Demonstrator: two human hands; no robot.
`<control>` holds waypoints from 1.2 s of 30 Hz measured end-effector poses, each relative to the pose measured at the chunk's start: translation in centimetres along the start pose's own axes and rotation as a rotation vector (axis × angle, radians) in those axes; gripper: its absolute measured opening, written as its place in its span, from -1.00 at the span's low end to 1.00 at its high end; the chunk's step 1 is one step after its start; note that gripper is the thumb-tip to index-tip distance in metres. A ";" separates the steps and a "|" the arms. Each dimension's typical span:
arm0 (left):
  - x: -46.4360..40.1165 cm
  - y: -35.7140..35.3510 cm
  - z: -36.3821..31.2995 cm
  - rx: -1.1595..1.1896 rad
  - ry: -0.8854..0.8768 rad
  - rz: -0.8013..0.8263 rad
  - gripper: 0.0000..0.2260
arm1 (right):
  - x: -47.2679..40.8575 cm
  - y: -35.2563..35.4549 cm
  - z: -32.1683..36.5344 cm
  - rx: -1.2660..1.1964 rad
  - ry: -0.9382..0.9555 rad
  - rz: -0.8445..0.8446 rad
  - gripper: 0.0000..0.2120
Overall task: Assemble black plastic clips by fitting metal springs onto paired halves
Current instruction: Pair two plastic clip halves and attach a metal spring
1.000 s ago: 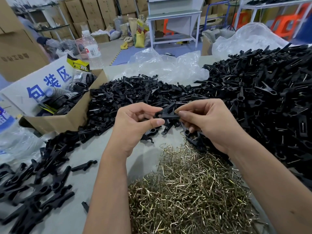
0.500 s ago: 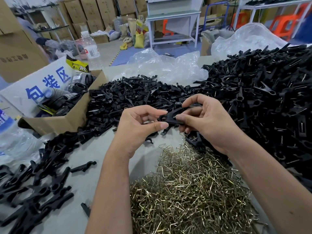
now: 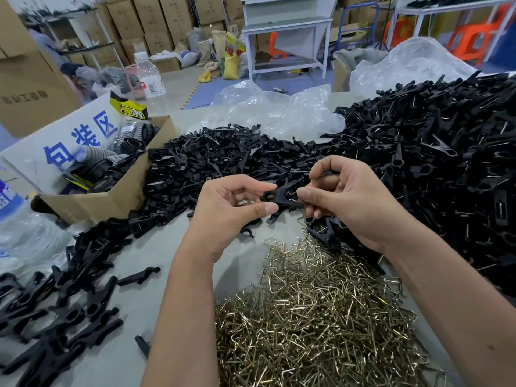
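Since a second ago the right hand (image 3: 354, 202) has curled over the paired clip halves (image 3: 282, 195), fingers pinching alongside the left hand (image 3: 234, 210), suggesting spring seating is underway.

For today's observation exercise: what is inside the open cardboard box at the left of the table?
The cardboard box holds black ribbed tubes or rolls, with a yellow-and-black packet sticking up behind them. A white sign with blue characters covers the box's left part, so anything there is hidden.

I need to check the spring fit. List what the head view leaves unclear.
- Spring seating: the right hand covers that end of the clip; only a glint shows.
- Left hand: its palm side faces away.
- Spring pile: cut off by the bottom edge.
- Left clips: blurred.
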State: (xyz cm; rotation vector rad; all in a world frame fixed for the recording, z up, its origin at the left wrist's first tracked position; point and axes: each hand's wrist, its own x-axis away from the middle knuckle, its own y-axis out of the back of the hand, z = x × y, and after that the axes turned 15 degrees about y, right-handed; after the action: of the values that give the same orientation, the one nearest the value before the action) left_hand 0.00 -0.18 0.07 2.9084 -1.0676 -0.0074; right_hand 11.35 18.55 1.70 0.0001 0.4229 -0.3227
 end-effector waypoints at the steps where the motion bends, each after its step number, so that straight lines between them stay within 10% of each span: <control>1: 0.0 -0.1 0.0 -0.003 0.012 0.012 -0.75 | 0.0 0.0 0.0 -0.004 -0.004 0.005 -0.69; 12: 0.4 -0.2 -0.3 0.032 0.026 0.051 -0.76 | 0.4 -0.1 -0.7 -0.302 -0.178 -0.001 -0.71; 21: 0.7 -0.4 -0.5 -0.141 0.119 0.043 -0.74 | 0.2 0.2 -0.6 -0.027 -0.148 0.049 -0.63; 36: 0.6 -1.1 -0.4 0.108 0.011 -0.003 -0.75 | 0.8 -0.9 -1.9 -0.673 -0.325 0.178 -0.63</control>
State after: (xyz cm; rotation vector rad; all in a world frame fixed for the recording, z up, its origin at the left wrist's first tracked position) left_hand 1.16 0.25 0.48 3.0010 -1.0956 0.0681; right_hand 11.00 17.61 -0.34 -0.6608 0.1898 0.0093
